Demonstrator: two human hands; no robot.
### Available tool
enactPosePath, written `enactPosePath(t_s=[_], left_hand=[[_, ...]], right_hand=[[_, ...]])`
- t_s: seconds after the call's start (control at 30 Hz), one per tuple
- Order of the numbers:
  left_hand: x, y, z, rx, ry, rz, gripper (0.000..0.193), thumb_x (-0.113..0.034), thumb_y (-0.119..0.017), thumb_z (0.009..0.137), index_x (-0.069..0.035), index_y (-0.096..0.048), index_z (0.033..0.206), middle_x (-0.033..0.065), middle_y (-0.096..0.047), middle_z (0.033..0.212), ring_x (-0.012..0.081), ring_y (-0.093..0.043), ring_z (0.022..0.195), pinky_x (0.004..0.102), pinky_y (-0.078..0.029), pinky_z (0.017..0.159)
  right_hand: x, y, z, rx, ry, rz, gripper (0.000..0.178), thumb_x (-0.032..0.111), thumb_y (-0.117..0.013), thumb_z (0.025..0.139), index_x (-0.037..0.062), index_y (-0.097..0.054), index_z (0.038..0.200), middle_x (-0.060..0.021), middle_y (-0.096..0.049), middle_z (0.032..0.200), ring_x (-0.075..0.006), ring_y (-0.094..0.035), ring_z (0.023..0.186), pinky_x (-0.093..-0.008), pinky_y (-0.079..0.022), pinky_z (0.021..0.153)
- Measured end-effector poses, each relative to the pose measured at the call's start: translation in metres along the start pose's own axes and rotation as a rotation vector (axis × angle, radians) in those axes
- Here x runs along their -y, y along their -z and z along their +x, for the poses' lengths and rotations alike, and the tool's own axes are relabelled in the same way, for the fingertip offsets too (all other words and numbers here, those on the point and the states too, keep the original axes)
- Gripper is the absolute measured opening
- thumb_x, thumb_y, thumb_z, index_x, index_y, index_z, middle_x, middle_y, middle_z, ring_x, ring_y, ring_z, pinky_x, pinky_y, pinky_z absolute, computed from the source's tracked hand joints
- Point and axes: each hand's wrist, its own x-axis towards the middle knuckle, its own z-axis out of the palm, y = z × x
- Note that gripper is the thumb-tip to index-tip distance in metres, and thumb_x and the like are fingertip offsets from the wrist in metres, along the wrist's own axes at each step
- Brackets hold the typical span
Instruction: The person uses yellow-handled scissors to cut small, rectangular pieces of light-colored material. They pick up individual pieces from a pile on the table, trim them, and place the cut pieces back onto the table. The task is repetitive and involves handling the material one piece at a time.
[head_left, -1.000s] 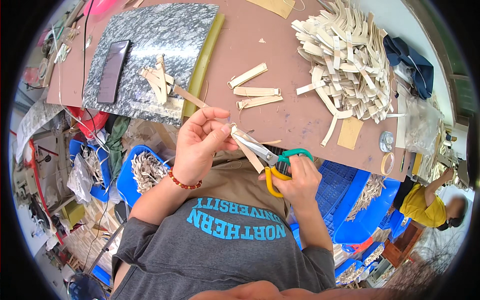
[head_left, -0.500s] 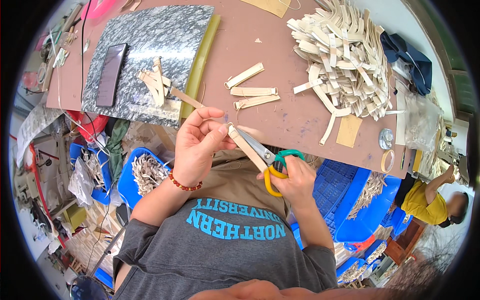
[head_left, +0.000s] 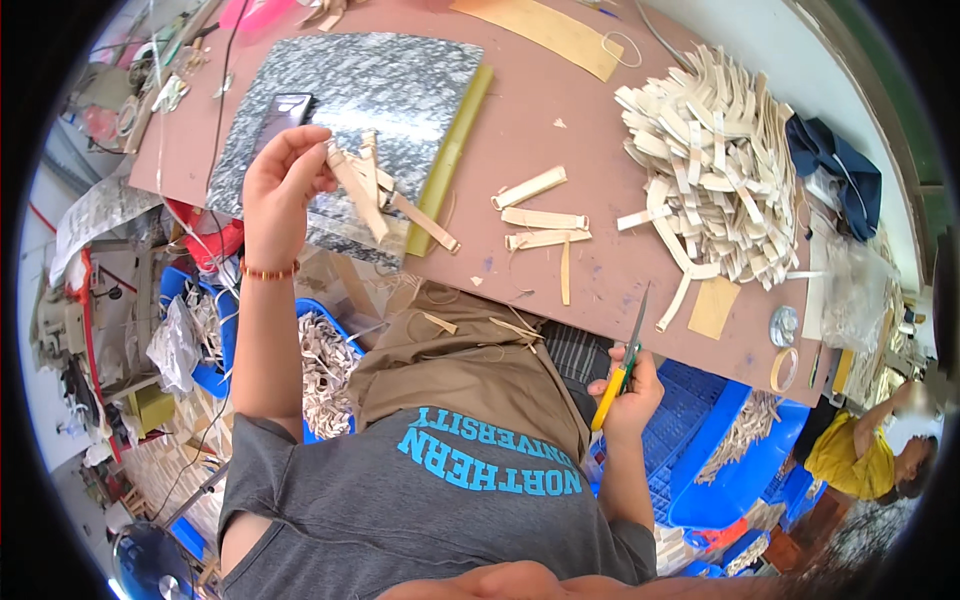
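My left hand [head_left: 280, 185] is up over the grey speckled board [head_left: 400, 75]. Its fingertips pinch one end of a flat beige fabric strap [head_left: 358, 195], which slants down to the right. Under and beside that strap lie a few similar straps [head_left: 425, 220], one reaching past the board's edge. At the table's front edge my right hand [head_left: 630, 395] is wrapped round the yellow and green handles of a pair of scissors [head_left: 620, 375]. The blades point up and away and look closed together. Three beige straps [head_left: 545, 218] lie between the hands, with a thin offcut [head_left: 566, 270] beside them.
A big heap of beige straps [head_left: 710, 170] covers the table's right side. A phone [head_left: 285, 115] lies on the board. Tape rolls [head_left: 785, 370] sit near the right edge. Blue bins [head_left: 715, 450] stand below the table. Scraps lie on my lap. Another person [head_left: 850, 455] is at far right.
My left hand has carried the strap left and away, onto the board. My right hand has drawn the scissors to the right, off the strap. A thin offcut now lies by the three straps.
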Motion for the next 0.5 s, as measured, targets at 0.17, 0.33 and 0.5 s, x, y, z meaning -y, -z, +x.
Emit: enactPosePath(t_s=[0.17, 0.33, 0.5], left_hand=[[0.013, 0.003, 0.017, -0.148, -0.515, 1.009, 0.017, -0.003, -0.063, 0.083, -0.005, -0.067, 0.1, 0.0039, -0.066, 0.094, 0.0163, -0.06, 0.089, 0.027, -0.049, 0.076], [0.006, -0.065, -0.023, 0.256, -0.687, 0.937, 0.015, 0.0, -0.066, 0.076, -0.005, -0.067, 0.091, 0.0086, -0.065, 0.088, 0.0252, -0.059, 0.084, 0.0331, -0.048, 0.073], [0.018, -0.115, -0.014, 0.406, -0.644, 0.945, 0.012, -0.002, -0.066, 0.076, -0.003, -0.066, 0.088, 0.0098, -0.064, 0.083, 0.0258, -0.06, 0.08, 0.0361, -0.049, 0.07]], right_hand=[[0.021, -0.009, -0.003, 0.065, -0.104, 0.15, 0.038, 0.003, -0.083, 0.053, 0.0042, -0.053, 0.077, 0.0014, -0.041, 0.057, -0.0077, -0.048, 0.05, -0.0262, -0.042, 0.048], [0.016, -0.008, -0.002, 0.151, 0.018, -0.115, 0.041, 0.016, -0.087, 0.057, 0.0049, -0.054, 0.079, 0.0017, -0.041, 0.058, -0.0081, -0.043, 0.054, -0.0264, -0.041, 0.049], [0.032, -0.002, 0.02, 0.089, 0.005, -0.355, 0.038, 0.016, -0.083, 0.061, 0.003, -0.06, 0.088, -0.0034, -0.05, 0.057, -0.0129, -0.05, 0.051, -0.0297, -0.043, 0.051]])
